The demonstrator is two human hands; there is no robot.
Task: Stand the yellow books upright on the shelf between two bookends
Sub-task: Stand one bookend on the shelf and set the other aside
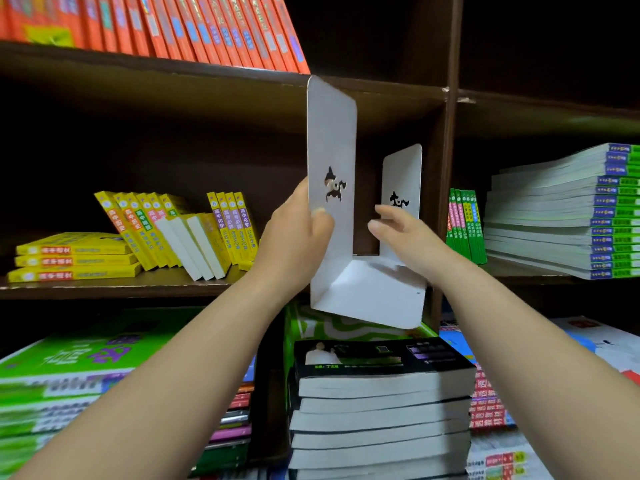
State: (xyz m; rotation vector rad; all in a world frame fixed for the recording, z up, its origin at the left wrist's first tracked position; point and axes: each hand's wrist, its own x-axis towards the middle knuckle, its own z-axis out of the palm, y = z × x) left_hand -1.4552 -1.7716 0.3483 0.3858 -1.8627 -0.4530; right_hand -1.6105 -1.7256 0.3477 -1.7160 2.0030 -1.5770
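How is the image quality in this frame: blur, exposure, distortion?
Head view: the shelf recesses are very dark; the white bookends are bright but their cut-outs stay legible; the bottom-left green books are smeared by blur, while the yellow books are sharp; wide-angle distortion bows the shelf edges.

Body in my view, itemised: two forearms, bare from the bottom edge of the frame up to the wrists, no sleeves showing. Left hand (294, 233): bare, no glove, ring or watch that I can see. Right hand (405, 237): likewise bare, short plain fingernails, nothing on the wrist.
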